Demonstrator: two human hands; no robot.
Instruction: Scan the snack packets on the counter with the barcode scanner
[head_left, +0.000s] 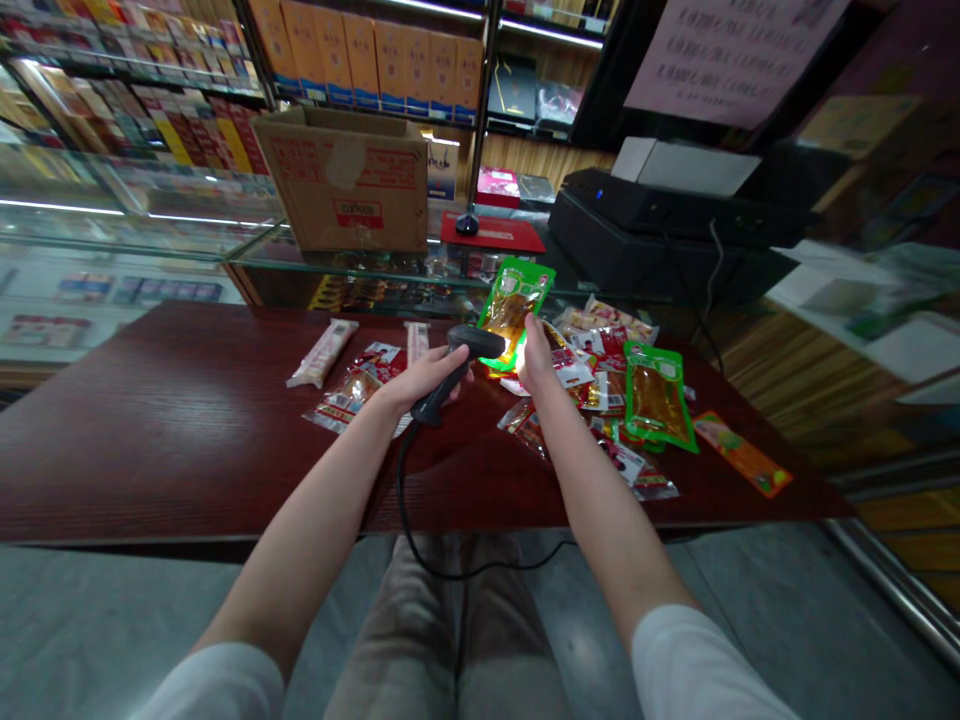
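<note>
My left hand (430, 378) is closed around the handle of a black corded barcode scanner (474, 341). The scanner's head points right, and its light falls on a green-edged snack packet (517, 295). My right hand (534, 356) grips this packet by its lower right side and holds it up, tilted, above the table. Just right of that hand lies a pile of mixed snack packets (615, 390), with another green-edged packet (660, 395) on top. Left of the scanner are a red and clear packet (360, 385) and a pale wrapped stick (324, 352).
The dark red wooden table (187, 430) spans the front. Behind it stand a cardboard box (352, 185) on a glass counter and a black machine (660, 220). An orange packet (742, 453) lies near the table's right end. The scanner's cable (405, 500) loops below the table edge.
</note>
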